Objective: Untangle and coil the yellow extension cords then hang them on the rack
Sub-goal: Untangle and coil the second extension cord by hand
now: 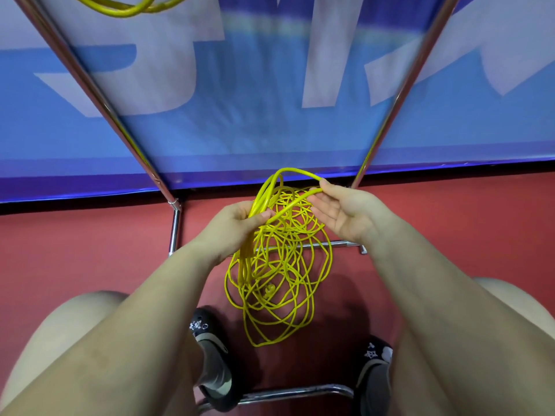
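Sports hall: red floor [90, 250], blue banner [270, 115]

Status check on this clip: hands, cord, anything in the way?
Left hand grips gathered yellow loops. Right hand open, one strand over fingertips. Tangled yellow extension cord mostly uncoiled on floor. Rack base bar runs under the tangle.
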Demonstrator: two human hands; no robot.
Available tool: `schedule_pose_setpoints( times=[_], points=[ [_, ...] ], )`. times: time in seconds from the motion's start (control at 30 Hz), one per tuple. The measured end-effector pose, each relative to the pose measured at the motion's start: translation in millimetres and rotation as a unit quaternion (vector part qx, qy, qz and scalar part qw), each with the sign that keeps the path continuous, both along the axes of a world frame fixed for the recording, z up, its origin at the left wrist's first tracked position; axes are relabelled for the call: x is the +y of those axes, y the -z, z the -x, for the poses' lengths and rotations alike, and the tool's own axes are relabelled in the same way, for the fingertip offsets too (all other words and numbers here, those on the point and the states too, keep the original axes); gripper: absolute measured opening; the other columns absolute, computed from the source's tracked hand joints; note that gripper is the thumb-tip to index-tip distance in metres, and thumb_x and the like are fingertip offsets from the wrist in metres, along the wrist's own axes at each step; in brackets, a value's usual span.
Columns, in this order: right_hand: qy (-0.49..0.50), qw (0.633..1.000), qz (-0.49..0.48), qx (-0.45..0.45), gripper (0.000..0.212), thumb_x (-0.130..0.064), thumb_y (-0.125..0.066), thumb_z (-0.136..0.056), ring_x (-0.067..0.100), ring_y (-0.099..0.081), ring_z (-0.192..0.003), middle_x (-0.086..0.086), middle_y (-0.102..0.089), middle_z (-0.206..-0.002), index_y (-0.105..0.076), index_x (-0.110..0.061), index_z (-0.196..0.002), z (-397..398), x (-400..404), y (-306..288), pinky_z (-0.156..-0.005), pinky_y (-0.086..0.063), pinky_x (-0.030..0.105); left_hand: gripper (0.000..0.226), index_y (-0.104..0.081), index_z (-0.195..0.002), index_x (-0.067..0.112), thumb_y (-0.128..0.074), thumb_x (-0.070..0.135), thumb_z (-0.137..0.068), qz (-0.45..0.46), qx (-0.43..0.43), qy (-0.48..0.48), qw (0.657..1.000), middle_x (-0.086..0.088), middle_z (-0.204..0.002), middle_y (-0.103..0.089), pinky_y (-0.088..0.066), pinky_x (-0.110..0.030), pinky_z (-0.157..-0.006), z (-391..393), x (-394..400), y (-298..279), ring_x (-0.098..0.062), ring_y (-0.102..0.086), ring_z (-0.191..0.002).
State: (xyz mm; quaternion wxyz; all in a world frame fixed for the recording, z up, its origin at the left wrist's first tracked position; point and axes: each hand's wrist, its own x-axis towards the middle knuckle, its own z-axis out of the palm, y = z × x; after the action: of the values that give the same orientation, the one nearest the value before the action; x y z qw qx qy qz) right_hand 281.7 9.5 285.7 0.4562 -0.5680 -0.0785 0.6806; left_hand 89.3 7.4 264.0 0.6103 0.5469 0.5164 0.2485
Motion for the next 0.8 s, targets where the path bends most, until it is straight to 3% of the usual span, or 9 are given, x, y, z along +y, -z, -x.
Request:
schedule_pose_setpoints(
  times=[0.13, 0.33, 0.5, 0.57, 0.63, 0.67, 0.73, 0.8],
  points=[
    [0.043, 0.999, 0.003, 0.027, 0.015, -0.016, -0.057, -0.091, 0.008, -0.064, -0.045, 0.000, -0.065, -0.049, -0.057, -0.009, -0.077, -4, 2, 0, -0.045, -0.053, 0.020, 0.015, -0.061, -0.082, 0.017, -0.052, 0.020, -0.095, 0.002, 0.001, 0.029, 1.000, 0.009, -0.050, -0.055, -0.045, -0.023, -0.049, 0, -2, -3, -0.008, -0.051, -0.045],
    [0.111, 0.993, 0.006, 0.050, 0.016, -0.015, -0.061, -0.088, 0.010, -0.065, -0.045, 0.005, -0.066, -0.051, -0.057, -0.006, -0.077, -10, 4, 2, -0.047, -0.054, 0.022, 0.012, -0.061, -0.087, 0.012, -0.052, 0.012, -0.095, 0.013, 0.015, 0.084, 0.996, -0.007, -0.080, -0.063, -0.050, -0.033, -0.063, -2, -6, 2, -0.024, -0.057, -0.070],
    [0.116, 0.989, -0.029, 0.083, 0.017, -0.018, -0.059, -0.090, 0.013, -0.067, -0.051, 0.006, -0.069, -0.057, -0.055, -0.005, -0.080, -9, 5, 0, -0.050, -0.056, 0.025, 0.012, -0.055, -0.088, 0.012, -0.048, 0.012, -0.098, -0.004, 0.039, 0.059, 0.998, 0.006, -0.071, -0.065, -0.044, -0.017, -0.044, -6, -7, 3, -0.002, -0.056, -0.052],
    [0.064, 0.994, -0.057, 0.071, 0.016, -0.022, -0.057, -0.090, 0.014, -0.070, -0.061, 0.007, -0.071, -0.070, -0.055, -0.007, -0.085, -9, 5, -2, -0.057, -0.057, 0.026, 0.013, -0.054, -0.087, 0.015, -0.047, 0.013, -0.098, 0.001, 0.026, 0.024, 0.999, 0.006, -0.076, -0.066, -0.048, -0.022, -0.050, -6, -6, 5, -0.004, -0.057, -0.058],
    [-0.068, 0.994, -0.084, -0.035, 0.009, -0.020, -0.057, -0.091, 0.017, -0.068, -0.077, 0.006, -0.068, -0.087, -0.058, -0.011, -0.089, -3, 1, -1, -0.068, -0.055, 0.028, 0.014, -0.056, -0.088, 0.014, -0.046, 0.013, -0.098, 0.020, 0.001, -0.017, 1.000, 0.004, -0.079, -0.066, -0.050, -0.024, -0.053, -5, -4, 5, -0.005, -0.059, -0.059],
    [-0.160, 0.973, -0.105, -0.129, 0.005, -0.018, -0.058, -0.090, 0.017, -0.066, -0.083, 0.005, -0.066, -0.091, -0.059, -0.013, -0.091, 1, -4, 3, -0.073, -0.053, 0.027, 0.015, -0.056, -0.089, 0.013, -0.045, 0.013, -0.098, 0.033, -0.018, -0.040, 0.998, 0.002, -0.080, -0.066, -0.051, -0.023, -0.049, -5, -3, 4, -0.004, -0.060, -0.056],
    [-0.331, 0.880, -0.156, -0.304, 0.012, -0.015, -0.063, -0.087, 0.016, -0.061, -0.087, 0.008, -0.065, -0.094, -0.062, -0.011, -0.097, 12, -16, 16, -0.080, -0.050, 0.028, 0.016, -0.056, -0.090, 0.011, -0.043, 0.012, -0.099, 0.063, -0.065, -0.089, 0.992, -0.001, -0.081, -0.065, -0.050, -0.020, -0.046, -5, 0, 1, -0.002, -0.062, -0.052],
    [-0.433, 0.797, -0.180, -0.381, 0.028, -0.015, -0.066, -0.085, 0.015, -0.058, -0.091, 0.013, -0.064, -0.100, -0.062, -0.005, -0.111, 21, -23, 34, -0.090, -0.049, 0.034, 0.017, -0.055, -0.090, 0.009, -0.041, 0.011, -0.100, 0.089, -0.111, -0.126, 0.982, -0.003, -0.082, -0.066, -0.052, -0.021, -0.047, -5, 3, -1, -0.005, -0.065, -0.055]
  ],
)
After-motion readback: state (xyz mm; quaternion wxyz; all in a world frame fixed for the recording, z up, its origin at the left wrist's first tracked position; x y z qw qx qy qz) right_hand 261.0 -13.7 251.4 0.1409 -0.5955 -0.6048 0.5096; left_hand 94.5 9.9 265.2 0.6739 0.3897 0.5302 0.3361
